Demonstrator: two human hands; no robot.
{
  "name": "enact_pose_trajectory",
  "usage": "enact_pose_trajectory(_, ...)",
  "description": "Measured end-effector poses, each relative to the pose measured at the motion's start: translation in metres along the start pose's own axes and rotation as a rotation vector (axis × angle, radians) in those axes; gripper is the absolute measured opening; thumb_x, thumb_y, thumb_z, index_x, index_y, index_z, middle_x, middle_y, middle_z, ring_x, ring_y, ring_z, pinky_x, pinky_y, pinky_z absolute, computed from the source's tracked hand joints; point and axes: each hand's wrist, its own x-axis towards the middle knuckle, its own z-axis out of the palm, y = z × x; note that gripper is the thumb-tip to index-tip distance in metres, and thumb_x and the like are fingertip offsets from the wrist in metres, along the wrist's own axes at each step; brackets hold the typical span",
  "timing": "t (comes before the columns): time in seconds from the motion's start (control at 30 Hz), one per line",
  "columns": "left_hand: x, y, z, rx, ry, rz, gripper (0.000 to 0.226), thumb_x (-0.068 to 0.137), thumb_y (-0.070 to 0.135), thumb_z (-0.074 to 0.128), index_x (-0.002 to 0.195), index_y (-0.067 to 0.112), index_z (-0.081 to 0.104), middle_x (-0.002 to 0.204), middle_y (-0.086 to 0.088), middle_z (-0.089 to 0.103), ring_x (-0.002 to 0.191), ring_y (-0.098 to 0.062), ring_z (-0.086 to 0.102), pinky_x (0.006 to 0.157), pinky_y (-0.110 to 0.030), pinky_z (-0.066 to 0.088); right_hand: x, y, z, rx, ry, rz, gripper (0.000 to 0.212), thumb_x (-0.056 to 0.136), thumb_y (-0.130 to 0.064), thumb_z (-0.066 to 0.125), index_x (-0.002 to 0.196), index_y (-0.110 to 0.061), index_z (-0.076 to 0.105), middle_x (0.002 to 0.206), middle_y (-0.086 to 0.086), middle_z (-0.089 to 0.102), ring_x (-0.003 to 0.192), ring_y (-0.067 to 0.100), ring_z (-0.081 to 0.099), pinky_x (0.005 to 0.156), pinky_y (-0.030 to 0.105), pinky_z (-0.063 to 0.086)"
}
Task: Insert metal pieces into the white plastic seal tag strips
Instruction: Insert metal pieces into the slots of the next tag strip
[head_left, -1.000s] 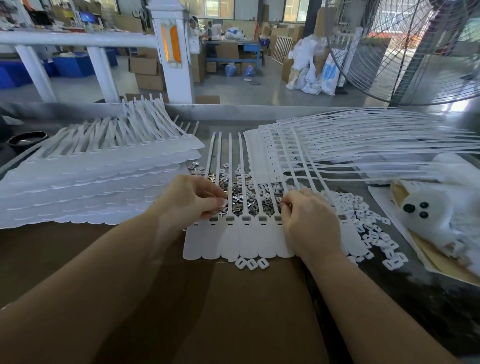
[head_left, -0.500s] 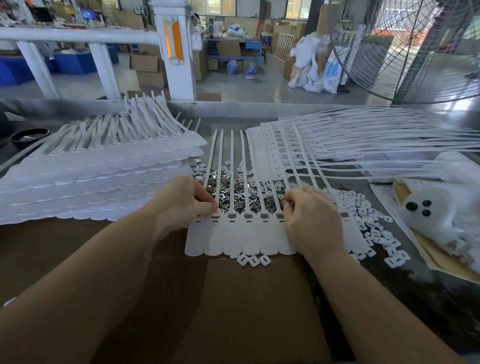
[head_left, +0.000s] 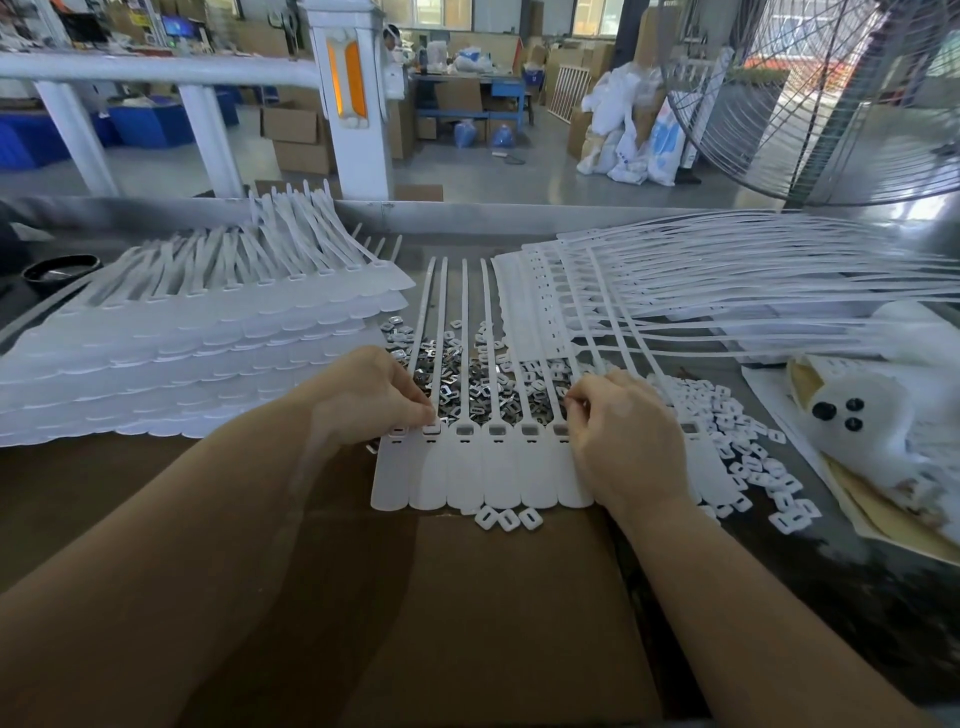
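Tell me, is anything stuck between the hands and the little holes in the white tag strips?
Nothing visible is. The left hand has its fingertips right at a rectangular slot of the flat white plastic tag sheet, and the right hand rests on the sheet's other end. The shiny small metal pieces lie just beyond the slots, under the thin tails.

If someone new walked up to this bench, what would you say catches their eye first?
Probably the two hands, left hand and right hand, pinching at the slot row of a joined sheet of white seal tags at centre. Behind it lies a glinting heap of metal pieces, flanked by a tall stack of tag sheets on the left.
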Motion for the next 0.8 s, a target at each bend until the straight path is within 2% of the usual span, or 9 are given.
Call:
enact_pose_trajectory(0.1,0.0009,0.0001,-0.0001,0.017,0.001,0.001,0.005,0.081,0.019,0.07,0.08,0.015,0.072,0.076,-0.003,0.065,0.064,-0.01,0.052,0.047,-0.017,0.043,0.0002,0.0,0.0001,0.002,0.002,-0.004,0.017,0.092,-0.017,0.051,0.093,-0.01,0.066,0.087,0.003,0.061,0.082,0.016,0.049,0.07,0.021,0.027)
enact_pose_trajectory(0.3,0.0028,0.0005,0.0005,-0.008,0.02,-0.003,0.008,0.078,0.018,0.073,0.071,0.02,0.07,0.071,0.001,0.063,0.065,-0.01,0.052,0.05,-0.017,0.038,-0.0005,0.001,0.0001,-0.01,-0.009,0.003,0.018,0.093,-0.019,0.05,0.095,-0.011,0.066,0.088,0.002,0.061,0.086,0.018,0.052,0.071,0.021,0.027)
enact_pose_trajectory(0.43,0.0028,-0.001,0.0006,0.004,0.01,-0.013,0.002,0.08,0.021,0.071,0.079,0.019,0.071,0.082,0.0,0.065,0.07,-0.009,0.053,0.051,-0.015,0.037,0.0,0.0004,0.0002,-0.008,0.001,-0.001,0.017,0.092,-0.018,0.051,0.093,-0.01,0.066,0.087,0.003,0.062,0.084,0.018,0.052,0.07,0.021,0.027)
enact_pose_trajectory(0.57,0.0018,-0.0026,-0.0003,-0.015,-0.032,-0.015,0.011,0.085,0.022,0.066,0.089,0.014,0.071,0.086,-0.005,0.065,0.068,-0.009,0.052,0.052,-0.015,0.041,0.0006,-0.0001,0.0008,-0.008,-0.002,0.001,0.018,0.093,-0.018,0.05,0.093,-0.01,0.066,0.087,0.003,0.061,0.085,0.018,0.052,0.071,0.02,0.027)
enact_pose_trajectory(0.73,0.0018,-0.0019,-0.0022,-0.036,-0.047,-0.02,0.016,0.087,0.023,0.064,0.09,0.01,0.071,0.088,-0.013,0.067,0.071,-0.015,0.053,0.064,-0.023,0.045,0.0004,0.0,0.0009,-0.005,0.002,0.002,0.018,0.092,-0.018,0.051,0.093,-0.01,0.066,0.087,0.003,0.061,0.086,0.017,0.052,0.071,0.02,0.026)
enact_pose_trajectory(0.8,0.0012,-0.0011,-0.0008,-0.003,-0.046,-0.009,0.015,0.088,0.024,0.063,0.087,0.011,0.07,0.081,-0.008,0.066,0.068,-0.012,0.052,0.06,-0.02,0.044,0.0002,0.0003,0.0008,-0.007,0.002,0.001,0.017,0.092,-0.018,0.051,0.093,-0.01,0.066,0.087,0.003,0.062,0.085,0.017,0.052,0.071,0.02,0.026)
